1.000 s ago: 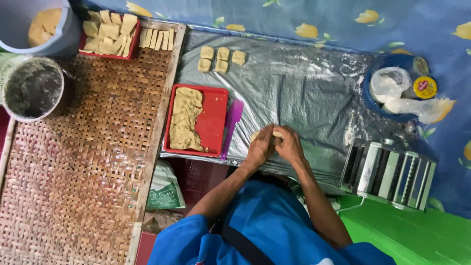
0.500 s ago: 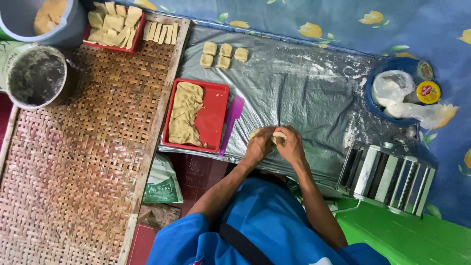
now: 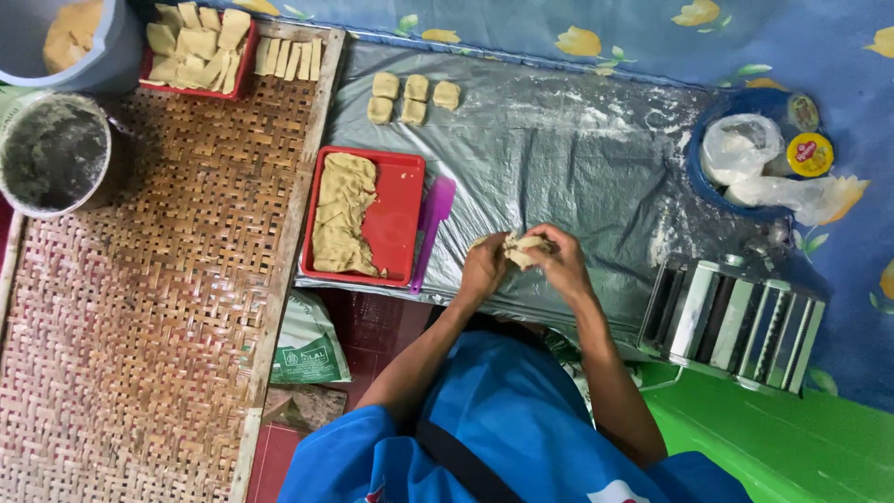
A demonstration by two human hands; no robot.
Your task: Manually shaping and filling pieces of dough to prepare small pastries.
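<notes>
Both hands closed around a small lump of pale dough [image 3: 523,250], just right of frame centre: left hand [image 3: 484,268] cupping from one side, right hand [image 3: 562,263] wrapped over from the other, fingertips pressed into the lump, held just above the floured silver plastic sheet [image 3: 577,168].

Immediately left of the hands, a purple scraper [image 3: 432,220] lying beside a red tray [image 3: 402,216] with a slab of dough [image 3: 343,214] filling its left half, right half bare. Farther up, near the top centre, five small shaped dough pieces [image 3: 410,97] set in two short rows on the sheet.

Upper left: a second red tray [image 3: 200,56] heaped with cut pieces, a row of thin strips [image 3: 289,58] beside it, all on a woven bamboo mat [image 3: 140,326]. A grey bucket holding dough [image 3: 70,37] in the corner, a flour-dusted pail [image 3: 56,154] below it.

Lower right: a metal pasta roller [image 3: 736,321]. Upper right: a blue bowl [image 3: 700,182] with plastic bags.

Judging by the layout, only partly through: a handful of pieces shaped, most of the slab uncut, more dough waiting in the bucket.
</notes>
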